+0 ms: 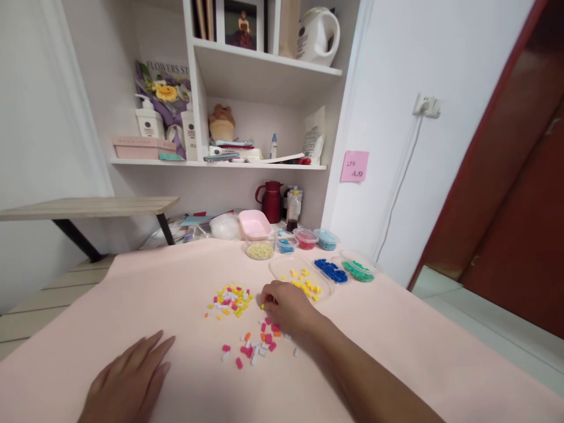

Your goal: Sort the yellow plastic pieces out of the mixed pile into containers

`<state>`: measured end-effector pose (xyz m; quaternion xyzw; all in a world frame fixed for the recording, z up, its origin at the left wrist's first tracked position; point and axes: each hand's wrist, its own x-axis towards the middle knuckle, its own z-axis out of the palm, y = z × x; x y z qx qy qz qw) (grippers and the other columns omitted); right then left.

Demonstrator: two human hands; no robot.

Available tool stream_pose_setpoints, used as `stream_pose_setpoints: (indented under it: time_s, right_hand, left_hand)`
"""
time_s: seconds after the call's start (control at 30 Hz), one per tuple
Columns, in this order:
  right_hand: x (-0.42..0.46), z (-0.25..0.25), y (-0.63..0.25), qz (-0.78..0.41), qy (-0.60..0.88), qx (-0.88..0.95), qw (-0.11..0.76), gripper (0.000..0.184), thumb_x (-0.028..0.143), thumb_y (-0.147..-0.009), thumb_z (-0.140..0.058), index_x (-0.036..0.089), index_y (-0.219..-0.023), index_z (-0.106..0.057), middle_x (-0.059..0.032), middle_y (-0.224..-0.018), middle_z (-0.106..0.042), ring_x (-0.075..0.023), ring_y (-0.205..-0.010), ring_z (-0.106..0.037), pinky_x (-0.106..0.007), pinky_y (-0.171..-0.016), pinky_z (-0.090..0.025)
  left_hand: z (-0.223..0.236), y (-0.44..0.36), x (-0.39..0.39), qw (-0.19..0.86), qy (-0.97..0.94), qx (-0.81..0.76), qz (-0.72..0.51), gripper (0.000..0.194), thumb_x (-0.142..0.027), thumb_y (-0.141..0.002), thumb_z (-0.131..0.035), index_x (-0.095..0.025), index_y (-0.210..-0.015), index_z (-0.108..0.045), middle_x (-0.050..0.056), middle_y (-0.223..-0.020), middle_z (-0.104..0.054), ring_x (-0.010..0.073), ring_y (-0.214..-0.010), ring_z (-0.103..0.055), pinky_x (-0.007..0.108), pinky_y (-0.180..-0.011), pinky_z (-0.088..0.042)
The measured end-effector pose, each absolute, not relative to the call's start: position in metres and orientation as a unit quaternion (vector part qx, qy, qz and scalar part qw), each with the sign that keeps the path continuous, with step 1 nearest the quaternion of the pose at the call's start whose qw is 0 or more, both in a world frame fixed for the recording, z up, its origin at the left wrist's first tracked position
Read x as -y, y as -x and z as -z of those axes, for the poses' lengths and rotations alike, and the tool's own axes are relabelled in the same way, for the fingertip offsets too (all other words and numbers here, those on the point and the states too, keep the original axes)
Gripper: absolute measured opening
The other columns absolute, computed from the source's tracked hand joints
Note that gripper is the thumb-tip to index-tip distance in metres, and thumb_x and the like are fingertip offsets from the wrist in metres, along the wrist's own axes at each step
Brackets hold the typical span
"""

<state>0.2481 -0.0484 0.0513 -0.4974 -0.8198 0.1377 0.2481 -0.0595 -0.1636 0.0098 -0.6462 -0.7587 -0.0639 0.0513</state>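
My left hand (pixel 132 379) lies flat on the pink tabletop (pixel 185 288), fingers stretched out, holding nothing. With its fingers pinched together, my right hand (pixel 286 305) is just in front of a clear shallow tray (pixel 278 268) holding yellow toy bricks (pixel 307 286). A small yellow brick (pixel 263 306) shows at its fingertips; the grip itself is partly hidden. Left of that hand lies a mixed pile of yellow, white and pink bricks (pixel 230 299). Nearer to me are scattered pink, white and orange bricks (pixel 250 351), some partly covered by my right hand and forearm.
Dark blue bricks (pixel 330 270) and a tub of green pieces (pixel 359 271) stand right of the tray. Behind are tubs of pale yellow (pixel 259 251), blue (pixel 286 245), red (pixel 305 238) and light blue pieces (pixel 326 239), a pink basin (pixel 255 224) and a red jug (pixel 271 202).
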Motion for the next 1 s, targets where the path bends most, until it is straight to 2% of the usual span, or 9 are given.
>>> stream_pose_setpoints:
  time_s: [0.13, 0.3, 0.4, 0.53, 0.63, 0.8, 1.0]
  right_hand:
    - [0.042, -0.06, -0.264, -0.1, 0.503, 0.795, 0.324, 0.023, 0.01, -0.077, -0.053, 0.024, -0.085, -0.069, -0.0007, -0.088, -0.066, -0.015, -0.077, -0.057, -0.024, -0.065, -0.035]
    - [0.033, -0.07, -0.294, -0.023, 0.537, 0.698, 0.473, 0.029, 0.011, -0.081, -0.046, 0.023, -0.097, -0.067, -0.0039, -0.096, -0.062, -0.0161, -0.076, -0.057, -0.028, -0.07, -0.041]
    - [0.033, -0.071, -0.293, -0.042, 0.498, 0.693, 0.52, 0.032, 0.01, -0.081, -0.045, 0.022, -0.102, -0.066, -0.005, -0.097, -0.061, -0.0169, -0.078, -0.058, -0.029, -0.072, -0.044]
    - [0.04, -0.059, -0.264, -0.14, 0.409, 0.761, 0.483, 0.03, 0.008, -0.082, -0.046, 0.022, -0.093, -0.07, -0.004, -0.091, -0.062, -0.0167, -0.085, -0.059, -0.029, -0.081, -0.045]
    - [0.044, -0.044, -0.241, -0.201, 0.402, 0.79, 0.416, 0.032, 0.009, -0.086, -0.046, 0.022, -0.101, -0.071, -0.0061, -0.097, -0.062, -0.0169, -0.091, -0.06, -0.029, -0.085, -0.046]
    - [0.04, -0.031, -0.23, -0.182, 0.417, 0.84, 0.295, 0.034, 0.013, -0.09, -0.046, 0.02, -0.113, -0.07, -0.0108, -0.107, -0.063, -0.0215, -0.101, -0.058, -0.033, -0.091, -0.044]
    - [0.04, -0.038, -0.235, -0.196, 0.412, 0.843, 0.284, 0.033, 0.007, -0.086, -0.048, 0.022, -0.106, -0.071, -0.0079, -0.107, -0.064, -0.0189, -0.102, -0.058, -0.03, -0.092, -0.043]
  left_hand:
    - [-0.005, 0.064, 0.161, 0.058, 0.65, 0.755, 0.062, 0.056, -0.044, -0.087, -0.027, -0.032, -0.135, -0.053, -0.002, -0.147, -0.048, 0.0231, -0.137, -0.041, 0.044, -0.111, -0.032]
    - [-0.003, 0.07, 0.16, 0.033, 0.652, 0.755, 0.064, 0.055, -0.046, -0.088, -0.028, -0.035, -0.137, -0.051, -0.004, -0.148, -0.046, 0.0227, -0.138, -0.04, 0.045, -0.11, -0.032]
    - [-0.001, 0.073, 0.16, 0.03, 0.658, 0.748, 0.08, 0.054, -0.046, -0.088, -0.031, -0.036, -0.136, -0.052, -0.004, -0.147, -0.047, 0.0231, -0.137, -0.04, 0.046, -0.11, -0.032]
    - [-0.004, 0.065, 0.161, 0.045, 0.648, 0.754, 0.095, 0.05, -0.042, -0.087, -0.035, -0.036, -0.132, -0.056, -0.003, -0.144, -0.051, 0.0234, -0.135, -0.043, 0.045, -0.109, -0.033]
    - [-0.01, 0.056, 0.164, 0.055, 0.642, 0.759, 0.089, 0.049, -0.038, -0.087, -0.035, -0.034, -0.131, -0.057, -0.002, -0.143, -0.052, 0.0231, -0.134, -0.044, 0.045, -0.109, -0.034]
    - [-0.015, 0.051, 0.168, 0.051, 0.639, 0.763, 0.081, 0.051, -0.038, -0.089, -0.031, -0.034, -0.133, -0.055, -0.003, -0.145, -0.05, 0.0221, -0.136, -0.042, 0.044, -0.109, -0.032]
    - [-0.016, 0.053, 0.167, 0.041, 0.642, 0.76, 0.092, 0.051, -0.038, -0.088, -0.032, -0.032, -0.132, -0.057, -0.001, -0.144, -0.052, 0.0237, -0.135, -0.043, 0.046, -0.109, -0.032]
